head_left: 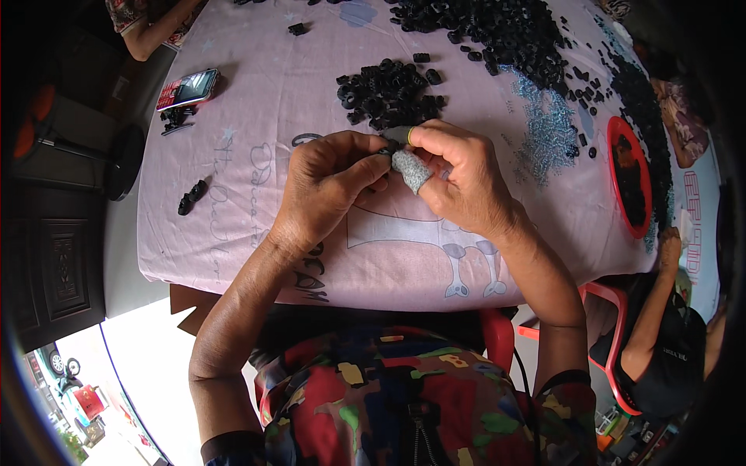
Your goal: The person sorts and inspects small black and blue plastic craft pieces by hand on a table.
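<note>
My left hand and my right hand meet over the near middle of the table. Between their fingertips is a small black part, mostly covered, so its exact kind does not show. Both hands are closed on it in a pinch. On my right thumb sits a grey knitted finger cover, and a dark cover with a yellow edge wraps the index finger. Just beyond my fingers lies a heap of small black ribbed, ring-like parts.
A pink printed cloth covers the table. Far right are a larger black heap, small clear-blue pieces and a red basin. A phone and a few black parts lie left. Other people sit around the table.
</note>
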Available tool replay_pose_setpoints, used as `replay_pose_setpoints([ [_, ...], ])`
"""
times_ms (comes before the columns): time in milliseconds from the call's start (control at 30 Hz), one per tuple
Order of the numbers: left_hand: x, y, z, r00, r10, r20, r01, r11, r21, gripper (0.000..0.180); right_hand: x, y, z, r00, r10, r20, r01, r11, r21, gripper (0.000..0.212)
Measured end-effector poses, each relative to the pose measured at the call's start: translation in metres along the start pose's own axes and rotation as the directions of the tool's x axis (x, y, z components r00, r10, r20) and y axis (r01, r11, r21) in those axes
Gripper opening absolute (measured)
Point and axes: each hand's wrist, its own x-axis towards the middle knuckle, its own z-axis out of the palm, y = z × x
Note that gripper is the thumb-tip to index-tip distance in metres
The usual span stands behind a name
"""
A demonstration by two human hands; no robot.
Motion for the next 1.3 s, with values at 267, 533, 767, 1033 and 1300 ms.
replay_pose_setpoints([
  [267, 0.0, 0.005, -0.001, 1.0, -0.009, -0.004, 0.009, 0.999, 0.033, 0.019, 0.0, 0.001, 0.002, 0.985, -0.174, -0.001, 0.172, 0.972, -0.158, 0.031],
  [533, -0.002, 0.006, 0.002, 1.0, -0.003, -0.013, 0.004, 0.997, 0.077, 0.02, 0.0, 0.002, 0.007, 0.97, -0.243, -0.032, 0.225, 0.936, -0.269, 0.036],
  [767, -0.002, 0.006, 0.001, 1.0, 0.005, -0.007, -0.004, 0.997, 0.075, 0.019, 0.0, -0.004, 0.006, 0.96, -0.28, -0.022, 0.26, 0.917, -0.304, 0.035],
  [1033, -0.001, -0.003, -0.003, 0.995, 0.097, 0.027, -0.099, 0.987, 0.128, 0.019, 0.001, 0.005, -0.008, 0.985, -0.171, 0.023, 0.173, 0.972, -0.157, 0.027],
  [1300, -0.002, -0.004, -0.007, 0.991, 0.088, 0.103, -0.102, 0.986, 0.135, 0.02, -0.001, 0.003, -0.01, 0.998, 0.022, 0.06, -0.023, 1.0, 0.016, 0.014],
])
